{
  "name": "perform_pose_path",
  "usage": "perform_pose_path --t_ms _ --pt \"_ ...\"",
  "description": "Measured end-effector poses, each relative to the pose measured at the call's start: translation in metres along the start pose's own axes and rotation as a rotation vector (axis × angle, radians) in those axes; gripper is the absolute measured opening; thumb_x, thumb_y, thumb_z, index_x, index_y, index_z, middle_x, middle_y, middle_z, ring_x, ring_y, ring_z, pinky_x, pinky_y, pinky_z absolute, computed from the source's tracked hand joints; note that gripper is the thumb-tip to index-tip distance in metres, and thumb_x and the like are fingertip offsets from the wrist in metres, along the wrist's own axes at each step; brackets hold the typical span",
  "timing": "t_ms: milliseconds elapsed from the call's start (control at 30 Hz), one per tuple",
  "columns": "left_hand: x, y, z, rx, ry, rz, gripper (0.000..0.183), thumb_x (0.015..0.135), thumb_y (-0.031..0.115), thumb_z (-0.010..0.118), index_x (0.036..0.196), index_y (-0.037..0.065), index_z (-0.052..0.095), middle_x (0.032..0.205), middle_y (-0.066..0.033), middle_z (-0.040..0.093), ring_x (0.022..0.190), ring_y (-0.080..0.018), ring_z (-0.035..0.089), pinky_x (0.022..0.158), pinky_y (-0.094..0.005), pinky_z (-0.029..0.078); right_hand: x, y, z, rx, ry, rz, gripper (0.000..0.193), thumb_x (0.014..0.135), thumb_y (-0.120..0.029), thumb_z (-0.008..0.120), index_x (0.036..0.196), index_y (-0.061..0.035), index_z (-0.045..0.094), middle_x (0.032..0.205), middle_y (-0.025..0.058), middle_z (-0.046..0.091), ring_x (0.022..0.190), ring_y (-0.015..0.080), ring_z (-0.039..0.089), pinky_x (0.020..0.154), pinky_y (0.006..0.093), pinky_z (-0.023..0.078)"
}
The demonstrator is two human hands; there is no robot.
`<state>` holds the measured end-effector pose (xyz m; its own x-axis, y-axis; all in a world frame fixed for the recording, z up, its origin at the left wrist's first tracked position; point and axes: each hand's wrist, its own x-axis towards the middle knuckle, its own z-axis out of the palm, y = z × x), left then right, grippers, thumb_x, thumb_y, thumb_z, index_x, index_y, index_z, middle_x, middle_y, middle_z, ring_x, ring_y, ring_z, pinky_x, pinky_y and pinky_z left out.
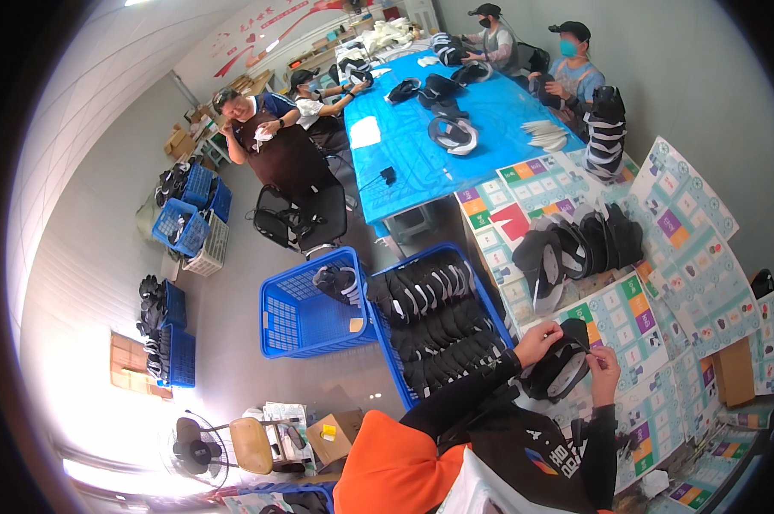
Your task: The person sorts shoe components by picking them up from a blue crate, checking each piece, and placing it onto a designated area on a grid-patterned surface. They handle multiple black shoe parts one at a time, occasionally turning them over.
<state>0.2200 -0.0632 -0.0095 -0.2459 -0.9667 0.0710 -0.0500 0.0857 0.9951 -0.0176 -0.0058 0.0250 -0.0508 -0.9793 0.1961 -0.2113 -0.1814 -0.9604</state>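
Black cap (561,370) with grey lining, fingers of both hands clamped on it.

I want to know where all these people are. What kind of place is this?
Probably a small cap-making workshop. Blue baskets hold stacks of black caps, more caps sit on the tables, and the left hand and right hand hold a cap.

The tabletop (704,283) is covered with colourful printed sheets; a row of dark cap pieces (575,244) lies near its middle, a small cardboard box (734,370) at its right edge, one dark cap (558,368) near its front edge
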Motion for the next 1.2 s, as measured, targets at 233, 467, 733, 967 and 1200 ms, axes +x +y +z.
perform_pose_path --t_ms 233,467,733,967,1200 --pt "0.021 0.009 -0.011 -0.471 -0.375 -0.386 0.02 0.107 0.021 0.056 0.098 0.005 0.065 0.094 0.0056 0.06 0.089 -0.0053 0.052 0.081 -0.023 0.043 0.005 0.025 -0.016 0.04 0.009 0.213 0.006 0.098 -0.006 0.067 0.095 -0.0007 0.063 0.085 -0.0022 0.06 0.08 0.0089 0.056 0.069 0.0226 0.045" --pt "0.051 0.01 -0.007 -0.268 -0.445 -0.478 0.026 0.107 0.026 0.056 0.104 0.003 0.069 0.09 0.0052 0.064 0.08 -0.0056 0.055 0.07 -0.0268 0.046 0.014 -0.049 0.01 0.045 -0.046 0.185 0.023 0.096 -0.007 0.067 0.118 -0.0035 0.062 0.107 0.0035 0.064 0.098 0.0166 0.061 0.088 0.03 0.05" --pt "0.034 0.051 -0.043 -0.076 -0.468 -0.043 0.084 0.098 0.025 0.071 0.163 0.01 0.021 0.16 -0.0131 0.039 0.145 -0.0279 0.039 0.12 -0.0416 0.034 0.02 -0.044 -0.024 -0.575 0.329 -0.092 0.044 0.09 0.01 0.051 0.129 -0.0056 0.065 0.13 0.0148 0.067 0.118 0.0326 0.064 0.102 0.0382 0.049" --pt "-0.016 0.077 -0.026 -0.572 -0.12 -0.28 0.046 0.101 0.024 0.067 0.141 0.004 0.054 0.115 -0.0022 0.069 0.103 -0.0103 0.065 0.085 -0.0262 0.052 0.003 0.0 -0.055 -0.231 0.452 0.085 0.03 0.106 -0.009 0.055 0.135 -0.0018 0.061 0.126 0.0132 0.068 0.112 0.0218 0.065 0.098 0.0334 0.049" --pt "0.009 0.061 -0.014 0.08 0.054 -0.019 0.038 0.105 0.035 0.061 0.123 0.002 0.067 0.088 -0.005 0.068 0.081 -0.0104 0.058 0.075 -0.032 0.051 0.007 -0.227 -0.02 -0.406 0.374 -0.054 0.085 0.08 -0.008 0.084 0.152 0.0003 0.039 0.096 0.0078 0.058 0.087 0.0274 0.055 0.111 0.0387 0.038"
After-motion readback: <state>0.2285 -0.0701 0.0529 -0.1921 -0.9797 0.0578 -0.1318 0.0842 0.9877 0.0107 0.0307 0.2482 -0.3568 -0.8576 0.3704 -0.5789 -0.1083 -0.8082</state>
